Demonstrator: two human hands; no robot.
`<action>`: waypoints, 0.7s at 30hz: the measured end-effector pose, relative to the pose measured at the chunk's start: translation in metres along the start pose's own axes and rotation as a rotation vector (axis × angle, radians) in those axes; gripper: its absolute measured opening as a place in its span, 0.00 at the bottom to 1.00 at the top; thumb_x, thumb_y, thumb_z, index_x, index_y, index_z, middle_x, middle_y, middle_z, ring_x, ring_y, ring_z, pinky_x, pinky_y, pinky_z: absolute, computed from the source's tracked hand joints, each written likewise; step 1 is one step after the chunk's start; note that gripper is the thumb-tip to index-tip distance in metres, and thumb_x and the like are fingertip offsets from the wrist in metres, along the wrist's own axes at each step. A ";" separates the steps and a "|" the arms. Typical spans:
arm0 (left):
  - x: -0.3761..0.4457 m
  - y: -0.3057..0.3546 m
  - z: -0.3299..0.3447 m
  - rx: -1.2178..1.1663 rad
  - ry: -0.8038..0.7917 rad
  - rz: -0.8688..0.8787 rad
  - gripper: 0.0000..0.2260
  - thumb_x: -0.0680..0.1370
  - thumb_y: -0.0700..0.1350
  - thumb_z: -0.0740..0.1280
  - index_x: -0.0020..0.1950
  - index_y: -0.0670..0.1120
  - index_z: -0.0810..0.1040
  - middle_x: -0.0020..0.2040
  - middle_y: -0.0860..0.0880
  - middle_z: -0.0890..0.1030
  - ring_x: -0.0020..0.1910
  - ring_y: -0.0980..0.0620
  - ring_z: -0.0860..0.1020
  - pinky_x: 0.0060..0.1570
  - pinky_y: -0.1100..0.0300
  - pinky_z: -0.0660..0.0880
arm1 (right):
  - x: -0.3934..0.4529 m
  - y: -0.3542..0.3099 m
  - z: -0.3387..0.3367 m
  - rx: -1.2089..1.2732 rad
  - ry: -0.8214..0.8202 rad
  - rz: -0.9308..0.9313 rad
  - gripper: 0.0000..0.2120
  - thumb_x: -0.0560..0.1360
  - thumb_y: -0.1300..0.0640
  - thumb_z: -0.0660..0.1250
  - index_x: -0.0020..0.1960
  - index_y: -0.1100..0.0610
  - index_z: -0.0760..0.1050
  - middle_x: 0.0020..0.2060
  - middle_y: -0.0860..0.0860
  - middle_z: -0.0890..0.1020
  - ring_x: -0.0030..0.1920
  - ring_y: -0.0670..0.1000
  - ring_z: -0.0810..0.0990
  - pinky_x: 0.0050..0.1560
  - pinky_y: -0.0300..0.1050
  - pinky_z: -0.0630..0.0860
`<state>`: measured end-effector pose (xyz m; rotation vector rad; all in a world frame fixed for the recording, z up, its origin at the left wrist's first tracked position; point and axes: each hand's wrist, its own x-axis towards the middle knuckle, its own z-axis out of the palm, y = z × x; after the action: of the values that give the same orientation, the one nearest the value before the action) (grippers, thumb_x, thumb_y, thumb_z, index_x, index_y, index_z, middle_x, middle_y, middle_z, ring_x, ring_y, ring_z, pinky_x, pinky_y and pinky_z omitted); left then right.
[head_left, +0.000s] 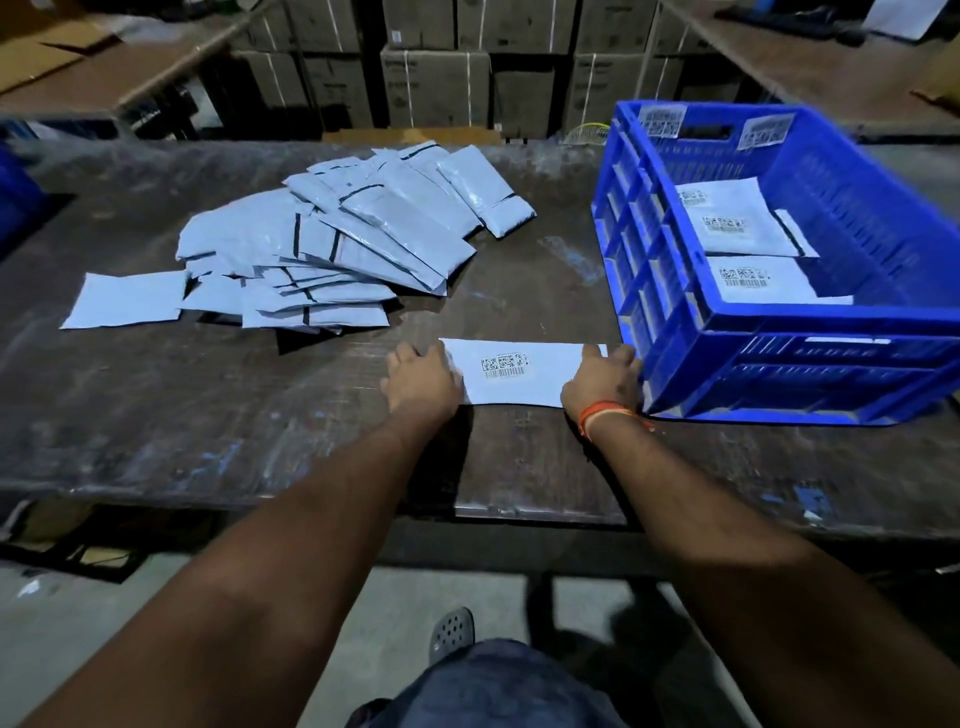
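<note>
From the head view, the labelled packet (524, 379) lies flat on the dark table (208, 415), just beside the near left corner of the blue crate (805, 364); its barcode label (504, 365) faces up. The left hand (423, 382) grips the packet's left end and the right hand (605, 384) grips its right end, fingers curled over the edges; whether the thumbs sit underneath I cannot tell. The right fingers are nearly touching the crate's wall.

The step in hand looks like lifting this packet into the crate, where other labelled packets (737, 223) already lie face up. To do it well, lift both ends together so the packet stays level and does not sag in the middle; raise it clear of the crate's rim before moving right, since the right knuckles could catch that corner; hold the label upward and lay it flat on the ones already inside, not propped against a wall. The pile of grey packets (332, 244) sits well apart to the left, so a straight lift should not disturb it; release both ends at once so the packet does not tip.
</note>
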<state>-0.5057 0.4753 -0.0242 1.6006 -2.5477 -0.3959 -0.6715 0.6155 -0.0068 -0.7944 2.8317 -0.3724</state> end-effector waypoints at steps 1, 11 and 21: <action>0.000 0.004 0.000 -0.049 0.003 -0.015 0.18 0.82 0.53 0.60 0.72 0.51 0.71 0.65 0.39 0.69 0.65 0.38 0.68 0.63 0.46 0.69 | 0.002 -0.001 -0.002 0.025 -0.008 0.024 0.24 0.74 0.59 0.65 0.70 0.52 0.69 0.69 0.61 0.61 0.67 0.65 0.65 0.68 0.58 0.69; 0.029 0.011 -0.011 -0.658 -0.182 -0.212 0.14 0.74 0.29 0.64 0.37 0.47 0.80 0.46 0.42 0.85 0.42 0.46 0.81 0.44 0.58 0.81 | 0.011 0.001 -0.009 0.536 -0.093 0.052 0.12 0.68 0.66 0.66 0.45 0.54 0.84 0.37 0.48 0.82 0.40 0.53 0.81 0.41 0.40 0.78; 0.087 0.014 -0.118 -0.768 0.064 -0.128 0.10 0.69 0.37 0.76 0.34 0.50 0.81 0.41 0.47 0.85 0.41 0.48 0.82 0.44 0.58 0.79 | 0.042 -0.062 -0.087 0.542 0.116 -0.270 0.12 0.70 0.65 0.68 0.49 0.56 0.86 0.51 0.52 0.86 0.54 0.50 0.81 0.54 0.36 0.72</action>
<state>-0.5294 0.3839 0.0889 1.4147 -1.8698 -1.1382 -0.6974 0.5583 0.0894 -1.0445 2.5138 -1.1927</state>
